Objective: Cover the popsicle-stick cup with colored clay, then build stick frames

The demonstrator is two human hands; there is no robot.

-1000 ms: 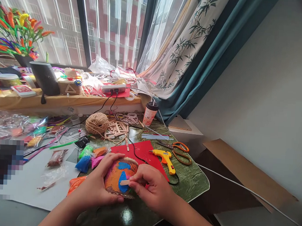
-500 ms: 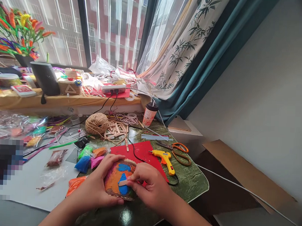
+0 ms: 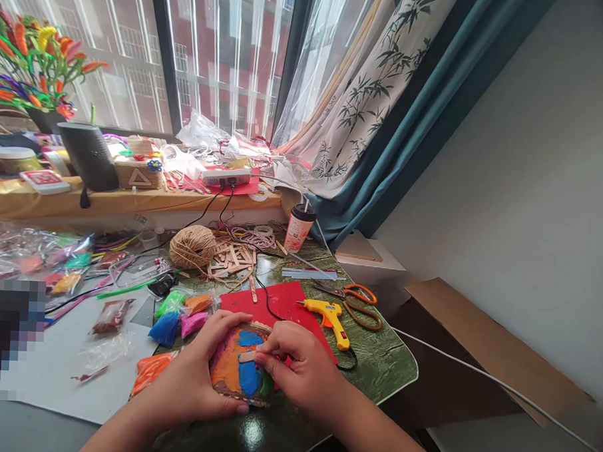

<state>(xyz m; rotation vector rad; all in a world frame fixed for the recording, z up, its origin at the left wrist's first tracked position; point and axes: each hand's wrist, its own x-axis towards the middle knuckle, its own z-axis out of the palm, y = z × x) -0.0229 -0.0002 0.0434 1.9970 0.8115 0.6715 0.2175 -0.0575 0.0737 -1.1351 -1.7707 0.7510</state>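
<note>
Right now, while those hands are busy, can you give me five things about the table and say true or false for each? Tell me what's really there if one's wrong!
1. The left hand is holding the colourful craft piece. True.
2. The right hand is holding a paintbrush. False: it is holding a flat wooden stick.
3. The glue gun is mostly yellow. True.
4. In the picture, the scissors lie left of the ball of twine. False: they lie to its right.
5. The cup has a black lid. True.
</note>
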